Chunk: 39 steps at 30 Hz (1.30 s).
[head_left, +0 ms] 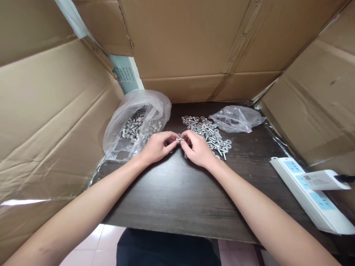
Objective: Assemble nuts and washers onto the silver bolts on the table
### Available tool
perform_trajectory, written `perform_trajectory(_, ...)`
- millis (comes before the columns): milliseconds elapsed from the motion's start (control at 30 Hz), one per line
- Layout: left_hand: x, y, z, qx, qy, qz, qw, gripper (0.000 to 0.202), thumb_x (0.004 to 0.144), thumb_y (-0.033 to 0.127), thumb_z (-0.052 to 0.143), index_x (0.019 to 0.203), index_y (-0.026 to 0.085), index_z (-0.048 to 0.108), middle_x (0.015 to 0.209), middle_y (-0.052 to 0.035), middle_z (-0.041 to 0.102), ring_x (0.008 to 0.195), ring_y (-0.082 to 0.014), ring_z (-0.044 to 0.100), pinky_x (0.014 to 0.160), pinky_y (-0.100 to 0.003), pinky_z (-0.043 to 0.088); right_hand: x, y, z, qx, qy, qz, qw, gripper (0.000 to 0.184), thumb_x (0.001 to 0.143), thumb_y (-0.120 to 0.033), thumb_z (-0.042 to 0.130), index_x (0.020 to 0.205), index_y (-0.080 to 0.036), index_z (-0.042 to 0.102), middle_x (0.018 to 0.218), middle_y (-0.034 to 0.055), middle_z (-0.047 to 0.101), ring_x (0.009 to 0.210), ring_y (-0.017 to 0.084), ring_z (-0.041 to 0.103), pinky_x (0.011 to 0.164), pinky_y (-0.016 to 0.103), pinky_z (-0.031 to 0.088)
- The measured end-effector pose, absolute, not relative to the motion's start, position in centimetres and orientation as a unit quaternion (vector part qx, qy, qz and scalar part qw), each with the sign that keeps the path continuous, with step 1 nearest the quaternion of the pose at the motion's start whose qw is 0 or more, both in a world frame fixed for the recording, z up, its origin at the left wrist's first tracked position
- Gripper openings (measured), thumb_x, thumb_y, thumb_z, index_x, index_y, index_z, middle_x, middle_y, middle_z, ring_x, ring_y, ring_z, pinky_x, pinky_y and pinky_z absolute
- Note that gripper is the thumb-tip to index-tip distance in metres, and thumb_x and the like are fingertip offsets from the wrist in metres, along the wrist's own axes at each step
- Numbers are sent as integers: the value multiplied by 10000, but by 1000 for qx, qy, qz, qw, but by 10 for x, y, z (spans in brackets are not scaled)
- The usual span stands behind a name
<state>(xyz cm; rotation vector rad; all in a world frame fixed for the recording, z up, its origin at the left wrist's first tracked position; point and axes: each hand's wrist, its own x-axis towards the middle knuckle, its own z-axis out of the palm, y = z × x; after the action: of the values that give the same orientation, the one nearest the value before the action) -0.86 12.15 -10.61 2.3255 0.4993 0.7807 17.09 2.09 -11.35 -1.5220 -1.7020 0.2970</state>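
Note:
Between my two hands, over the middle of the dark table (177, 192), is a small silver bolt (180, 139) with what looks like a nut or washer on it. My left hand (159, 147) pinches one end of the bolt between thumb and fingertips. From the other side, the fingertips of my right hand (197, 148) are closed on its other end. Just beyond and beside my right hand lies a loose pile of bolts, nuts and washers (212, 135). A few more metal pieces are partly hidden under my fingers.
An open plastic bag (111, 136) of metal hardware stands at the left. At the back right lies a crumpled clear bag (238, 118). A white power strip (313, 199) with a plugged-in adapter (323, 180) sits along the right edge. Cardboard walls (194, 40) enclose the table.

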Motion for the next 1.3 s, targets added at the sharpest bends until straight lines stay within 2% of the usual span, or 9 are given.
perform_trajectory(367,-9,121,-105,881,192,294,319,172,968,285,654,1072,174,735,958,-50,780,799,-160,709,652,-234,551,171,22,-113,-602,-680,110,404,141,1010,-291,465,923,-218,548,897,56,653,815,213,602,758,356,452)
perform_trajectory(600,-8,122,-106,881,192,294,316,175,964,287,652,1071,177,737,952,-47,780,790,-159,709,650,-233,548,171,21,-113,-601,-677,118,409,70,970,-265,498,965,-215,548,896,55,644,805,214,601,735,352,448)
perform_trajectory(1067,-9,122,-107,882,186,300,312,164,965,267,660,1073,168,733,942,-40,775,784,-146,703,644,-218,541,171,22,-114,-598,-682,106,407,148,1015,-283,461,919,-215,553,898,57,650,827,211,602,767,349,447)
perform_trajectory(1300,-9,121,-105,882,187,301,310,149,963,251,661,1064,168,735,944,-35,778,788,-143,704,646,-210,535,171,21,-115,-598,-678,111,414,82,973,-268,514,983,-204,564,905,54,646,801,205,602,739,339,449)
